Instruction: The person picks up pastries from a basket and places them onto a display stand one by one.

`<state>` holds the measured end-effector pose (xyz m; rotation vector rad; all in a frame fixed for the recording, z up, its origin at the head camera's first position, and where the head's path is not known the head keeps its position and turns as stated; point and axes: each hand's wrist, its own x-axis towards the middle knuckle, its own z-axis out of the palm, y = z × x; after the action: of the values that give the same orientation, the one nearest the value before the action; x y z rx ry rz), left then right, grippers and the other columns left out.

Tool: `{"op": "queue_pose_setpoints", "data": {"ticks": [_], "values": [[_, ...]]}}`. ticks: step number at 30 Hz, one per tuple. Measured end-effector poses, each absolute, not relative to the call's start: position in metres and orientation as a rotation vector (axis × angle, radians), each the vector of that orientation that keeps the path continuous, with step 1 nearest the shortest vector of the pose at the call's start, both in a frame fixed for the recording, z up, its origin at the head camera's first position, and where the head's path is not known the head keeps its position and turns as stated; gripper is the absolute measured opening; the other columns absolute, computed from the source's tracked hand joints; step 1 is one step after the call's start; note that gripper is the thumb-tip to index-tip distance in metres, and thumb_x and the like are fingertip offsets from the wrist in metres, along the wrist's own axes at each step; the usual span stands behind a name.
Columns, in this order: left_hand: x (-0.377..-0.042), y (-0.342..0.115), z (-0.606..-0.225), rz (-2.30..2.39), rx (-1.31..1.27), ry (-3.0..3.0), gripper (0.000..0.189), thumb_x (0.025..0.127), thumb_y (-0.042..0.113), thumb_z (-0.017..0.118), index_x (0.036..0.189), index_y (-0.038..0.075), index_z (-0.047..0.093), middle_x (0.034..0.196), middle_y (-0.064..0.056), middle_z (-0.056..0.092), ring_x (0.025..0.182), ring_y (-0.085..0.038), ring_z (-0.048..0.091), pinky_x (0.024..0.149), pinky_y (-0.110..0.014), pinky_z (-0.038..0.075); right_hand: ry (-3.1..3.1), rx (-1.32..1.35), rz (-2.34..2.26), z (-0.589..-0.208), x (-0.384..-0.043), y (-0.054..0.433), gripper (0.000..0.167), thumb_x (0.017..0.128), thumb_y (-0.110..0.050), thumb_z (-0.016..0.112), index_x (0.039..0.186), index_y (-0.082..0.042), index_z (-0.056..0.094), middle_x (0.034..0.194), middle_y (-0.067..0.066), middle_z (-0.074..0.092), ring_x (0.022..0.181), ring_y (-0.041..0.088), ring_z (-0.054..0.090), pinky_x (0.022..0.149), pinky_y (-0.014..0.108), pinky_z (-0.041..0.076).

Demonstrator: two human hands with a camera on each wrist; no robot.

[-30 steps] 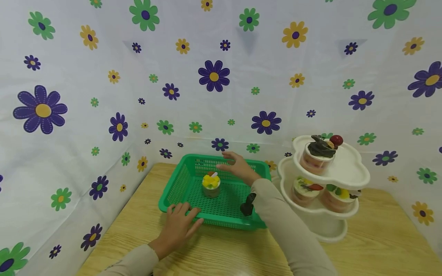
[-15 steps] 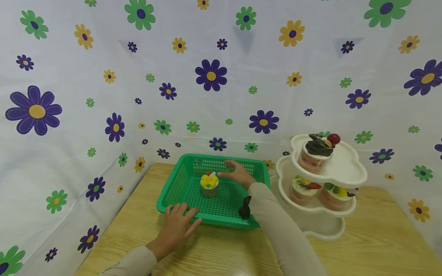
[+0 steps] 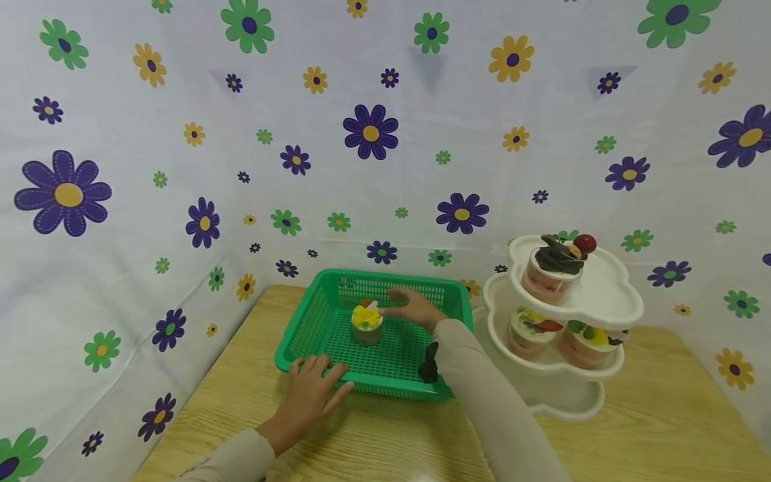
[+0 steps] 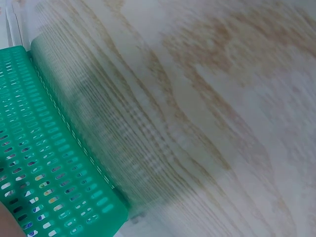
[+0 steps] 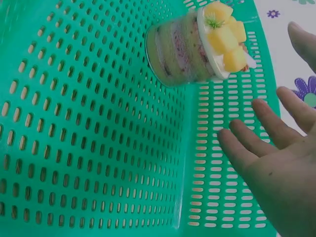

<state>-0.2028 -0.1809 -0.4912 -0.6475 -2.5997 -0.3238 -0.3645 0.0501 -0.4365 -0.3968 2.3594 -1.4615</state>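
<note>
A dessert cup [image 3: 367, 328] with yellow fruit cubes on top stands upright inside the green plastic basket [image 3: 361, 383]. In the right wrist view the same dessert cup [image 5: 180, 49] shows its layered cake through a clear wall. My right hand [image 3: 415, 309] reaches over the basket, its fingers spread just to the right of the cup and apart from it, holding nothing. My left hand [image 3: 310, 395] rests with loosely bent fingers on the basket's near rim. In the left wrist view only the outer basket wall [image 4: 54, 148] and a sliver of that hand show.
At the right stands a white tiered stand [image 3: 602, 288]. A chocolate-topped dessert cup [image 3: 551, 274] sits on its top tier, and two dessert cups, one with a strawberry [image 3: 533, 335], sit below. A wooden table [image 3: 385, 442] carries everything. A flowered white sheet [image 3: 337, 201] hangs behind.
My right hand has lowered into the basket and come nearer the fruit-topped dessert cup. My left hand keeps its place on the rim, and the view has shifted slightly.
</note>
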Motion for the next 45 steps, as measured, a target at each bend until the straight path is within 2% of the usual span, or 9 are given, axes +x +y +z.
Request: {"op": "queue_pose_setpoints", "data": {"ticks": [6,16,25,33,40,45], "values": [[-0.204,-0.181,-0.49,-0.312,-0.65,-2.6,0.029,0.096,0.042,0.055,0.115,0.02,0.061,0.095,0.002,0.049,0.091,-0.02,0.048,0.087,-0.058,0.036,2.379,-0.384,-1.331,-0.444,-0.365,0.052,0.065,0.086,-0.024,0.073,0.142,-0.008,0.044,0.144,0.017,0.043,0.133,0.036,0.039,0.106,0.054,0.033],[-0.201,-0.182,-0.49,-0.308,-0.652,-2.603,0.03,0.097,0.043,0.052,0.114,0.019,0.062,0.094,0.001,0.049,0.09,-0.02,0.048,0.086,-0.058,0.037,2.534,-0.468,-1.194,-0.458,-0.364,0.046,0.067,0.085,-0.024,0.075,0.141,-0.005,0.045,0.141,0.018,0.046,0.129,0.036,0.044,0.101,0.051,0.04],[-0.203,-0.182,-0.49,-0.32,-0.676,-2.554,0.027,0.095,0.04,0.058,0.111,0.019,0.062,0.093,0.0,0.049,0.087,-0.02,0.048,0.084,-0.057,0.037,2.604,-0.577,-1.018,-0.455,-0.366,0.038,0.073,0.082,-0.029,0.077,0.141,-0.001,0.043,0.139,0.02,0.048,0.127,0.036,0.046,0.103,0.05,0.039],[-0.202,-0.182,-0.489,-0.334,-0.676,-2.584,0.031,0.096,0.043,0.054,0.113,0.018,0.063,0.093,0.001,0.048,0.088,-0.019,0.047,0.086,-0.057,0.037,2.59,-0.599,-1.009,-0.466,-0.372,0.033,0.085,0.076,-0.041,0.08,0.138,0.002,0.043,0.134,0.022,0.051,0.122,0.037,0.049,0.098,0.05,0.043],[-0.203,-0.182,-0.491,-0.334,-0.668,-2.577,0.029,0.096,0.042,0.055,0.112,0.019,0.062,0.093,0.002,0.048,0.088,-0.019,0.047,0.085,-0.057,0.036,2.573,-0.526,-1.042,-0.461,-0.364,0.025,0.08,0.08,-0.024,0.079,0.143,0.004,0.037,0.141,0.023,0.045,0.13,0.037,0.043,0.105,0.05,0.036],[-0.203,-0.182,-0.491,-0.323,-0.67,-2.57,0.029,0.095,0.043,0.055,0.112,0.02,0.062,0.093,0.002,0.048,0.087,-0.018,0.046,0.085,-0.056,0.037,2.608,-0.56,-1.017,-0.461,-0.362,0.023,0.076,0.081,-0.022,0.079,0.14,0.004,0.04,0.14,0.022,0.046,0.128,0.037,0.045,0.105,0.049,0.036]]}}
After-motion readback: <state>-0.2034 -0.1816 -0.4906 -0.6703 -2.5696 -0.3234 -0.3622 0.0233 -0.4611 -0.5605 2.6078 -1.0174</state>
